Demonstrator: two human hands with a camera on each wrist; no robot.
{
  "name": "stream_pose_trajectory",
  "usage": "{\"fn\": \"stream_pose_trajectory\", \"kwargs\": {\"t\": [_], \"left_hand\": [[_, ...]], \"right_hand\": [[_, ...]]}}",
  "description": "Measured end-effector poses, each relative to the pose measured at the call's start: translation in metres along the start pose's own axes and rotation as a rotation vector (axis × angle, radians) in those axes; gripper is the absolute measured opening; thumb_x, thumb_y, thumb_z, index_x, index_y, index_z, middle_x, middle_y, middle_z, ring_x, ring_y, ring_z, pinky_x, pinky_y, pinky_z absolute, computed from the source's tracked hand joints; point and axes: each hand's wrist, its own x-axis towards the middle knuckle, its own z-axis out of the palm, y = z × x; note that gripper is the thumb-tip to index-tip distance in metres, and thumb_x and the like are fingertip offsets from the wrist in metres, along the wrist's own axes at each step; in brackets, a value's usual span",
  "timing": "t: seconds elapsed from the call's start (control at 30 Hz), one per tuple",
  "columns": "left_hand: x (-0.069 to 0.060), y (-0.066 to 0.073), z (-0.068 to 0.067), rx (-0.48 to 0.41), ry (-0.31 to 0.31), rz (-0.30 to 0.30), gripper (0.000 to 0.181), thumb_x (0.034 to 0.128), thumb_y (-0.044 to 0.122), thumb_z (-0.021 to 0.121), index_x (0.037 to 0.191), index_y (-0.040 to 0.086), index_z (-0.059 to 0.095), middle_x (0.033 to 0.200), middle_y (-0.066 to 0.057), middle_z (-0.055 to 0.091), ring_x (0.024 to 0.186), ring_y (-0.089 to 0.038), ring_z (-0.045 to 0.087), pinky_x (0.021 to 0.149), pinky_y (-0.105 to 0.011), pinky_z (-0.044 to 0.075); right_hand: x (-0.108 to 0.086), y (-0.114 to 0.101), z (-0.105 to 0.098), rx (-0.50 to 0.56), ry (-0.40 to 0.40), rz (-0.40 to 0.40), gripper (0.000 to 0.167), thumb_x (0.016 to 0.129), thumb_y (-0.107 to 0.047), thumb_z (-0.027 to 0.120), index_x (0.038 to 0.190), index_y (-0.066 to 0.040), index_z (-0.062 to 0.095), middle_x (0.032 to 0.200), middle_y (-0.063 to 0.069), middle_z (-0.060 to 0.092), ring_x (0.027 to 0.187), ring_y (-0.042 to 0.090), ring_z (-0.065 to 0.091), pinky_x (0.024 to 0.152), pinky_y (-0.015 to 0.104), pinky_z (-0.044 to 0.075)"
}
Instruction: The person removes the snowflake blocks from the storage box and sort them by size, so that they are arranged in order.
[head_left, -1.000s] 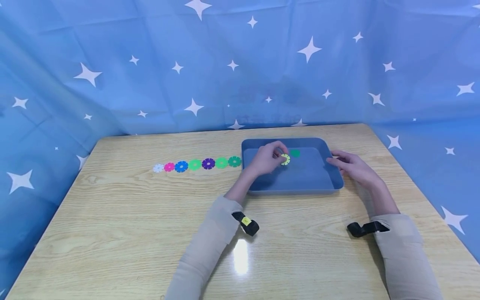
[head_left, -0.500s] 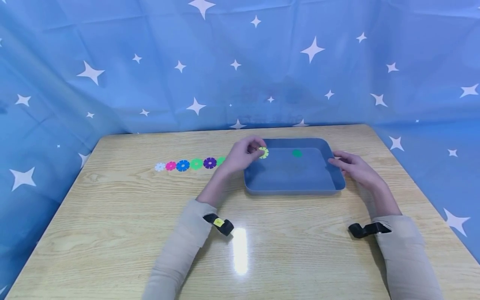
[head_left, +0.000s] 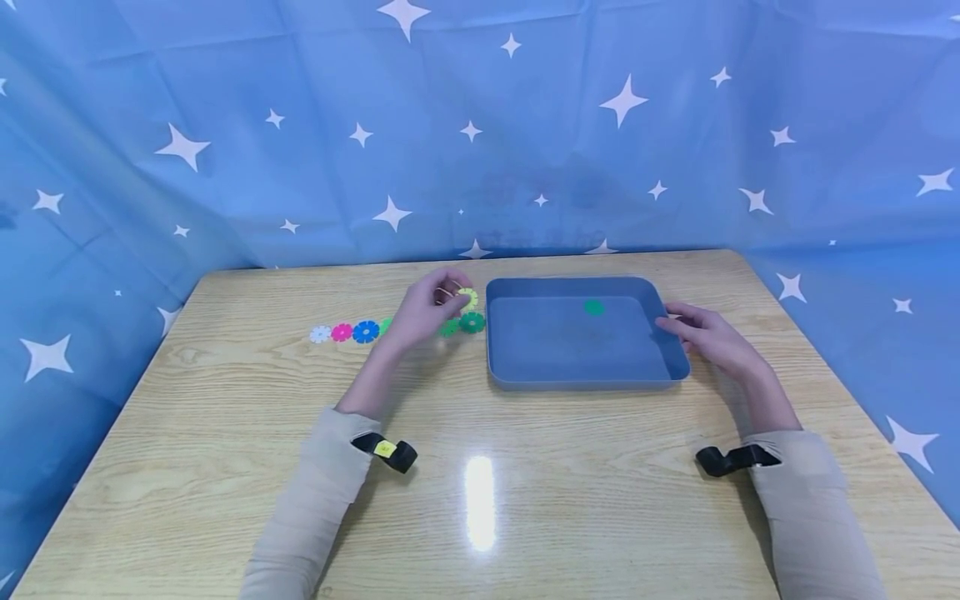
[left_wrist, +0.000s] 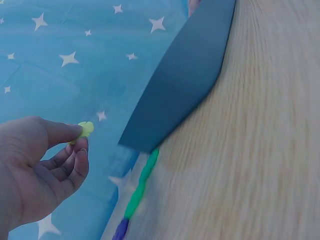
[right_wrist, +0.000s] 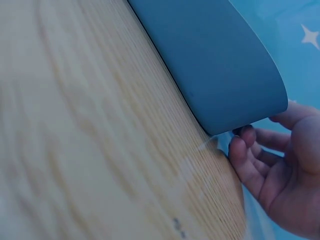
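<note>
My left hand (head_left: pixel 429 310) pinches a yellow notched disc (head_left: pixel 468 298) between thumb and fingers, raised above a row of discs just left of the blue tray (head_left: pixel 585 386). In the left wrist view, the yellow disc (left_wrist: pixel 86 129) shows at the thumb tip. The row includes a white disc (head_left: pixel 320 334), a pink disc (head_left: pixel 342 332), a blue disc (head_left: pixel 366 332) and a dark green disc (head_left: pixel 472 322); my hand partly hides its middle. Inside the tray lies one green disc (head_left: pixel 594 307). My right hand (head_left: pixel 708 337) holds the tray's right rim, thumb over the edge, fingers outside.
The wooden table (head_left: pixel 570 483) extends in front of the tray and row. Behind it hangs a blue star-patterned cloth (head_left: pixel 480 125). A black strap with a camera is on each sleeve.
My left hand has carried the yellow disc leftward, out from over the tray to above the row's right part. My right hand has stayed at the tray's rim.
</note>
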Motion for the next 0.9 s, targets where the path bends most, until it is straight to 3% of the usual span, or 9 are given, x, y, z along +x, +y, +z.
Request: {"fn": "stream_pose_trajectory", "kwargs": {"t": [0.47, 0.7, 0.9], "left_hand": [[-0.036, -0.03, -0.069, 0.067, 0.101, -0.081, 0.023, 0.101, 0.009, 0.062, 0.123, 0.001, 0.062, 0.105, -0.02, 0.061, 0.091, -0.039, 0.064, 0.081, -0.049, 0.055], [-0.057, -0.049, -0.108, 0.139, 0.187, -0.14, 0.024, 0.1014, 0.014, 0.062, 0.123, 0.002, 0.063, 0.102, -0.018, 0.06, 0.088, -0.035, 0.066, 0.072, -0.033, 0.057], [-0.08, -0.061, -0.141, 0.215, 0.232, -0.227, 0.026, 0.1023, 0.014, 0.06, 0.125, 0.001, 0.061, 0.103, -0.019, 0.058, 0.083, -0.026, 0.066, 0.068, -0.026, 0.056]], "right_hand": [[-0.002, -0.004, 0.0, 0.014, -0.001, 0.008, 0.076, 0.105, -0.047, 0.049, 0.158, 0.001, 0.024, 0.12, 0.016, 0.047, 0.088, 0.016, 0.051, 0.076, 0.028, 0.045], [-0.002, -0.004, 0.0, 0.011, 0.001, 0.012, 0.076, 0.105, -0.047, 0.049, 0.158, 0.002, 0.024, 0.125, 0.017, 0.046, 0.092, 0.016, 0.051, 0.076, 0.026, 0.046], [-0.002, -0.004, 0.0, 0.008, 0.001, 0.01, 0.076, 0.105, -0.047, 0.049, 0.158, 0.002, 0.024, 0.119, 0.016, 0.047, 0.089, 0.016, 0.051, 0.076, 0.027, 0.045]]}}
